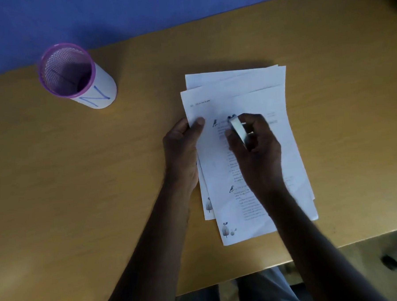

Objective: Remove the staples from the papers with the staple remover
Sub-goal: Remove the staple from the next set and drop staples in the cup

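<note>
Wooden table, blue wall behind; left hand pins papers; right hand grip clasps staple remover.

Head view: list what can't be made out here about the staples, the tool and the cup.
- Staples: none visible on the papers; too small and blurred in the head view, and both hands cover part of the sheets.
- Staple remover: its working end is blurred and part hidden by the right hand.
- Printed text: too blurred to read.
- Mesh cup: shadow hides its bottom.
- Left hand: fingers hidden under the papers' edge.
</note>
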Demonstrator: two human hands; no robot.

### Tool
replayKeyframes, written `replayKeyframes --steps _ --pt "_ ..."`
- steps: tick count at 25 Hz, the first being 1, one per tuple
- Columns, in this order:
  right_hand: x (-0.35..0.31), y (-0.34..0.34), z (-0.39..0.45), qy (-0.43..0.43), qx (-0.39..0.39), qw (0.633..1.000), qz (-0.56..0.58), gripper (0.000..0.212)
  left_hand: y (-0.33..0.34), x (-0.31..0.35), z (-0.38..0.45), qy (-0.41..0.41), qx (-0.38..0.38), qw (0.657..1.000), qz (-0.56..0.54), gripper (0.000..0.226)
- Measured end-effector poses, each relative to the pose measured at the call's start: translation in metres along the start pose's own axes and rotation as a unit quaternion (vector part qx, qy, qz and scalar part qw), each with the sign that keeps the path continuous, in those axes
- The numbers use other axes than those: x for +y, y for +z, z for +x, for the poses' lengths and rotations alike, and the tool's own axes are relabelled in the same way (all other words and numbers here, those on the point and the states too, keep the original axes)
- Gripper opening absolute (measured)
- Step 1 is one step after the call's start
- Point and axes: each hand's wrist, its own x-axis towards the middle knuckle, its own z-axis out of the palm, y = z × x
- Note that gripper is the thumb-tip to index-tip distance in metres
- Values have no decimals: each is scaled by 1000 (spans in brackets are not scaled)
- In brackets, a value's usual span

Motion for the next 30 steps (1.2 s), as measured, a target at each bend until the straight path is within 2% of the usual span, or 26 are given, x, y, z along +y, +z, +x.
replayKeyframes --steps 6,30 --pt "8 18 -7 -83 26 993 -82 25 -3 -3 2 5 11 1000 -20 21" --pt "16 38 10 -114 33 989 -90 24 -3 -8 5 10 25 999 -34 20"
